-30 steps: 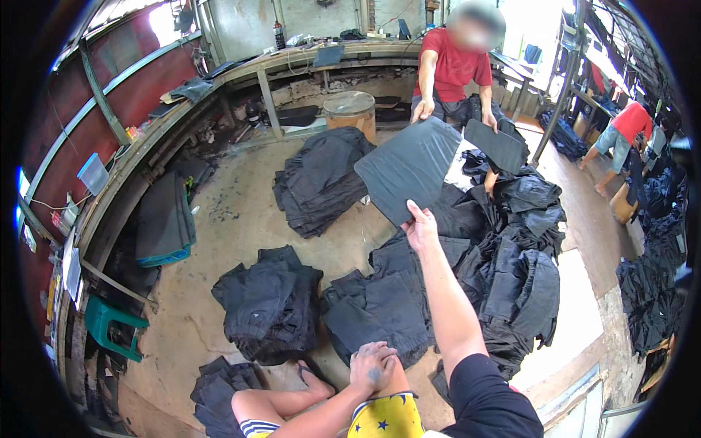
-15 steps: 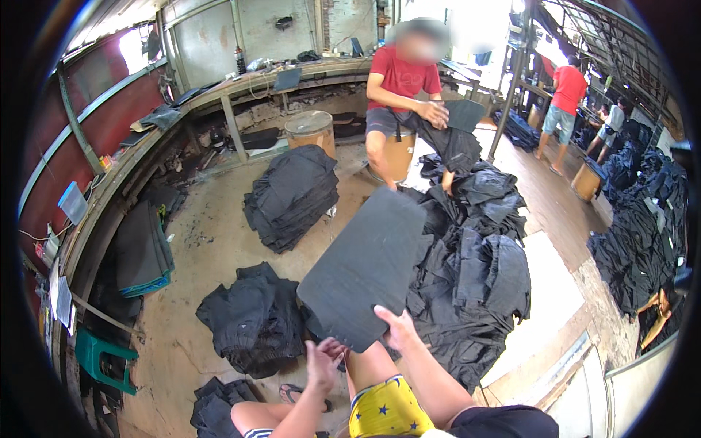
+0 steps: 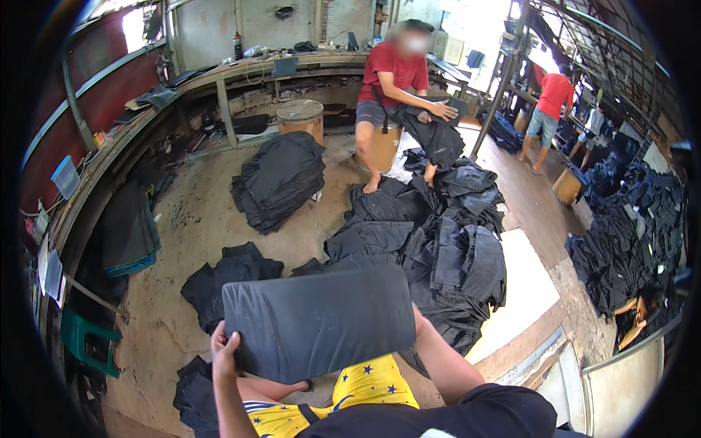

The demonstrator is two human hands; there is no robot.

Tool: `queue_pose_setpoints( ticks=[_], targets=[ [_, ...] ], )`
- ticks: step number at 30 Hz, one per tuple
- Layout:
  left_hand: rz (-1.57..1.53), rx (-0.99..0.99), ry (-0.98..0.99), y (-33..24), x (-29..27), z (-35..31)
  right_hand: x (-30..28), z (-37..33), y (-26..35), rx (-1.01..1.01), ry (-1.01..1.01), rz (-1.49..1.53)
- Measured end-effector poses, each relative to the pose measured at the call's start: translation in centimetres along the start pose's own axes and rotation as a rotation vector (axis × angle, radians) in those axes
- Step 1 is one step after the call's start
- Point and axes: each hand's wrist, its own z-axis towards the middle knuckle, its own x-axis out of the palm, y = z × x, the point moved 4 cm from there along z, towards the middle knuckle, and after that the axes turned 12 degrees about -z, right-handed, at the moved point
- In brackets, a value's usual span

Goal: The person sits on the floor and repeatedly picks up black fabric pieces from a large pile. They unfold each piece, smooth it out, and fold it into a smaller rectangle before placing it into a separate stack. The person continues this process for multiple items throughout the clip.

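A flat black board (image 3: 321,321) with rounded corners lies level in front of me, above my lap, its surface lightly creased. My left hand (image 3: 223,349) grips its left end, thumb on the near face. At the opposite end, my right hand (image 3: 419,323) holds the edge; its fingers are mostly hidden behind the board. Just beyond the board's left part is a pile of black garments (image 3: 230,274), partly covered by it. A larger spread of black garments (image 3: 456,255) lies on the floor ahead and to the right.
Across from me a person in a red shirt (image 3: 394,77) sits on a drum, handling a garment and a similar board (image 3: 445,108). A tall garment stack (image 3: 281,182) stands near another drum (image 3: 301,117). A green stool (image 3: 87,343) is at left, below a curved workbench (image 3: 219,71).
The board has turned from upright and slanted to lying crosswise, closer to me. My left hand, free before, now grips its left end; my right hand has moved to its right end.
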Motion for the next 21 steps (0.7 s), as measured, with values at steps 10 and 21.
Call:
queue_pose_setpoints(
  ticks=[10, 21],
  targets=[
    [0.427, 0.110, 0.021, -6.8, 0.1, 5.4, 7.3, -1.3, 2.0, 0.069, -0.263, -0.268],
    [1.102, 1.049, -0.302, -13.6, 12.9, 7.0, 9.2, 2.7, 1.4, -0.204, -0.461, -0.127]
  ],
)
